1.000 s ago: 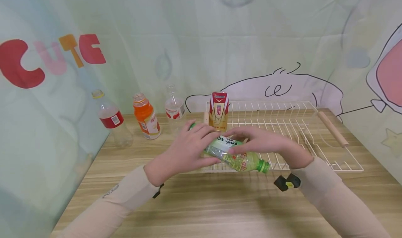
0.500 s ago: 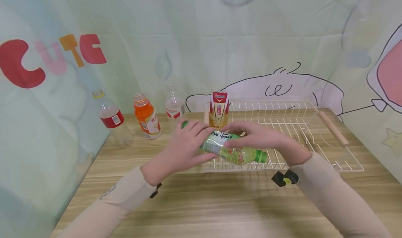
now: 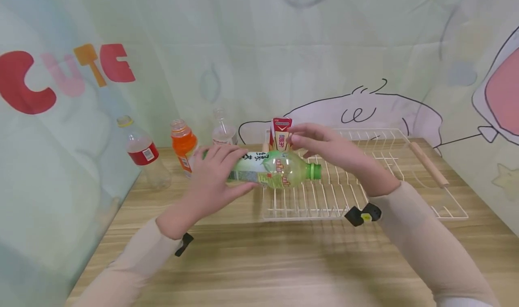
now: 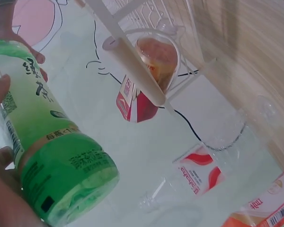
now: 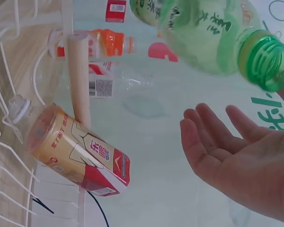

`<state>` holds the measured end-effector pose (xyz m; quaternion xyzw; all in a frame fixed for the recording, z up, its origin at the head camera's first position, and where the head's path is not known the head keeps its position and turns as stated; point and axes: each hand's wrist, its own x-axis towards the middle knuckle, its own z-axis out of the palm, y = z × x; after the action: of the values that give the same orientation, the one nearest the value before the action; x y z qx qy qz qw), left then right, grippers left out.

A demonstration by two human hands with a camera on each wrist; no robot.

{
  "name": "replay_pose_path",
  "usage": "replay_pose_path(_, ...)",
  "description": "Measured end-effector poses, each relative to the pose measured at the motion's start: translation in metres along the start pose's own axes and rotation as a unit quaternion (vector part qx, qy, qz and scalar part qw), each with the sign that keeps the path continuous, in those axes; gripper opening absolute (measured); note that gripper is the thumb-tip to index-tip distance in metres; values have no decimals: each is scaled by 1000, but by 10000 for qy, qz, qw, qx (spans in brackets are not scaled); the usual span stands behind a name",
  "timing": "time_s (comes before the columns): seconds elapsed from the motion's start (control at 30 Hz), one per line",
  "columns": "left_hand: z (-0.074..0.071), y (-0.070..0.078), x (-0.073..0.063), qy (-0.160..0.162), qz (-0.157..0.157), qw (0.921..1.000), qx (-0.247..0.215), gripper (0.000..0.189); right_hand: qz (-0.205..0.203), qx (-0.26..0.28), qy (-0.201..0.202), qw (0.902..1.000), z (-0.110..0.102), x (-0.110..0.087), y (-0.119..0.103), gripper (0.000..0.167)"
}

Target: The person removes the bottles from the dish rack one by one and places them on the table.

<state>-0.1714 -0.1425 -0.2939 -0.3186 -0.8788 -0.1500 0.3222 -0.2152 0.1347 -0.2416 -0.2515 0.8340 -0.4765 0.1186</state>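
Observation:
My left hand [image 3: 211,176] grips a green tea bottle [image 3: 279,169] around its base end. The bottle lies sideways in the air above the left part of a white wire rack [image 3: 304,218], its mouth pointing right. In the right wrist view the bottle's green neck [image 5: 270,61] shows an uncapped, threaded opening. My right hand [image 3: 338,150] is held just beyond the bottle, fingers loosely bent and apart from it. In the head view its fingertips overlap a red and gold drink carton [image 3: 279,131], but the right wrist view shows a gap between hand and carton [image 5: 85,151].
Left of the rack stand a clear bottle with a red label [image 3: 143,154], an orange drink bottle [image 3: 182,140] and another clear bottle [image 3: 223,129]. Wooden handles, one at the right [image 3: 429,164], sit on the rack's ends. A printed curtain [image 3: 243,50] hangs behind the wooden table [image 3: 259,262].
The green tea bottle has moved left and up and turned level. My right hand has let go of it and moved up toward the carton; my left hand has shifted left with the bottle.

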Motion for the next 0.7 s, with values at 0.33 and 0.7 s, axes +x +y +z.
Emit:
replay_pose_path(0.33,-16,-17,-15,229,-1312,9868,-925,64,308,452,747,9957,-8,19,12,56)
replay_pose_path(0.7,-26,-31,-42,863,-2786,9336,-2084,57,1125,543,1034,9868,-8,43,36,71)
